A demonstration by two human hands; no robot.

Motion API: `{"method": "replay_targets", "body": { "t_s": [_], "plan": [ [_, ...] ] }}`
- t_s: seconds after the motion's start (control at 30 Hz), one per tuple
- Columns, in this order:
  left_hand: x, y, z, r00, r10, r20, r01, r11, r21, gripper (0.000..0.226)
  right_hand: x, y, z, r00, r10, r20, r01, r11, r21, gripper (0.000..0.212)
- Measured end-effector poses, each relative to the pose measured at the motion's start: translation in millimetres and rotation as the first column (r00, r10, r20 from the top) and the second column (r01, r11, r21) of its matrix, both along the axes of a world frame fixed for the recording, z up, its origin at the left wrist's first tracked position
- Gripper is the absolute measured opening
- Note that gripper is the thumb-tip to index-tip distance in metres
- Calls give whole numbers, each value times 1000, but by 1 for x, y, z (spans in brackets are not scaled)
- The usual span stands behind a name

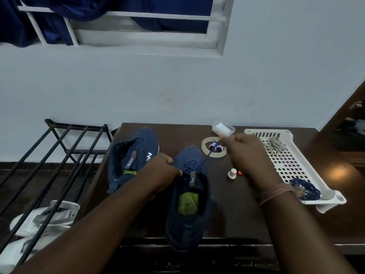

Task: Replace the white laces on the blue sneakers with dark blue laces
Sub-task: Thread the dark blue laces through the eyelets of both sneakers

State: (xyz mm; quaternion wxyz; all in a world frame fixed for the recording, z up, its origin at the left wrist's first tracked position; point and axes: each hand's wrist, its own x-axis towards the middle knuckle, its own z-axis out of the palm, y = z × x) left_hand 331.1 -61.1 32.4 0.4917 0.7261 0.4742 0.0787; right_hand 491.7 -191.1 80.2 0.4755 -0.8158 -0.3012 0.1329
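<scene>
Two blue sneakers lie on a dark wooden table (pixel 246 218). The near sneaker (pixel 187 210) stands toe away from me, with a dark blue lace (pixel 190 167) threaded through its eyelets. My left hand (pixel 160 173) grips this shoe at the left side of its lacing. My right hand (pixel 243 149) is raised to the right and pinches the lace end, pulling the strand taut up from the eyelets. The second sneaker (pixel 130 157) lies tilted to the left, with no lace visible. A white lace (pixel 277 145) and another dark blue lace (pixel 305 188) lie in a white perforated tray (pixel 284 165).
A tape roll (pixel 205 144), a small clear container (pixel 222 128), a little white knob (pixel 231 174) and a small orange bit lie on the table. A black metal rack (pixel 59 153) stands left, with white shoes (pixel 45 216) beneath it. The wall is close behind.
</scene>
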Motion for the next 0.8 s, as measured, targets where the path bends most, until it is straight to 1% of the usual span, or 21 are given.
{"method": "replay_targets", "body": {
  "t_s": [0.03, 0.07, 0.13, 0.17, 0.2, 0.3, 0.33, 0.37, 0.4, 0.43, 0.47, 0.5, 0.53, 0.57, 0.6, 0.63, 0.67, 0.7, 0.73, 0.77, 0.8],
  "plan": [
    [0, 0, 1, 1000, 6, -13, -5, 1000, 26, 25, 3, -2, 4, 993, -92, -76, 104, 977, 185, 36],
    [0, 1, 2, 1000, 10, -8, -10, 999, 33, 27, 8, -4, 6, 970, -163, -178, 215, 919, 330, 32],
    [-1, 0, 5, 1000, 18, 3, -18, 1000, 23, 29, 16, -6, 9, 902, -239, -359, 407, 745, 528, 30],
    [0, -1, 5, 1000, 15, 7, -15, 1000, 17, 28, 21, -7, 8, 878, -262, -402, 465, 669, 580, 33],
    [1, -1, 4, 1000, 4, 9, -4, 1000, 7, 25, 23, -7, 7, 865, -280, -417, 494, 624, 606, 35],
    [4, -1, 0, 999, -33, 21, 33, 999, 0, 17, 24, -5, 4, 860, -310, -406, 510, 560, 652, 38],
    [5, 0, -1, 999, -49, 8, 49, 999, -5, 16, 24, -3, 3, 864, -327, -383, 504, 560, 658, 37],
    [7, 3, -2, 998, -65, -21, 65, 998, -7, 14, 24, -2, 3, 873, -338, -351, 487, 571, 661, 35],
    [7, 4, -1, 994, -87, -66, 87, 996, -9, 12, 22, -1, 3, 894, -322, -310, 447, 616, 649, 33],
    [7, 5, -1, 987, -114, -114, 114, 993, -3, 13, 21, 0, 1, 923, -277, -266, 384, 694, 609, 32],
    [6, 5, 0, 978, -134, -158, 139, 990, 24, 16, 17, 3, -2, 953, -212, -219, 299, 789, 537, 31],
    [6, 5, 0, 969, -149, -196, 170, 981, 93, 14, 11, 5, -5, 976, -123, -181, 193, 871, 451, 28],
    [5, 4, 0, 967, -158, -199, 192, 966, 171, 5, 4, 8, -10, 989, -19, -148, 73, 927, 368, 23],
    [4, 3, 0, 973, -168, -159, 204, 945, 256, 21, -4, 11, -14, 991, 86, -102, -54, 957, 284, 21],
    [3, 1, 2, 977, -200, -79, 215, 925, 312, 47, -11, 13, -17, 980, 190, -58, -174, 963, 207, 22],
    [2, 0, 6, 968, -244, 55, 212, 916, 342, 68, -19, 16, -17, 958, 283, -44, -273, 949, 159, 24],
    [3, -1, 12, 940, -296, 169, 219, 905, 363, 79, -24, 18, -16, 931, 360, -62, -348, 926, 148, 27],
    [3, 0, 17, 893, -362, 266, 241, 886, 396, 81, -28, 19, -14, 905, 415, -92, -397, 902, 170, 30],
    [3, 0, 21, 855, -416, 310, 260, 861, 436, 77, -30, 20, -12, 883, 453, -127, -421, 881, 214, 32],
    [2, 2, 23, 831, -451, 326, 273, 841, 467, 68, -30, 19, -10, 859, 481, -176, -427, 862, 271, 34],
    [1, 3, 25, 832, -461, 310, 272, 824, 497, 56, -30, 20, -10, 833, 497, -242, -411, 849, 332, 36]
  ]
}}
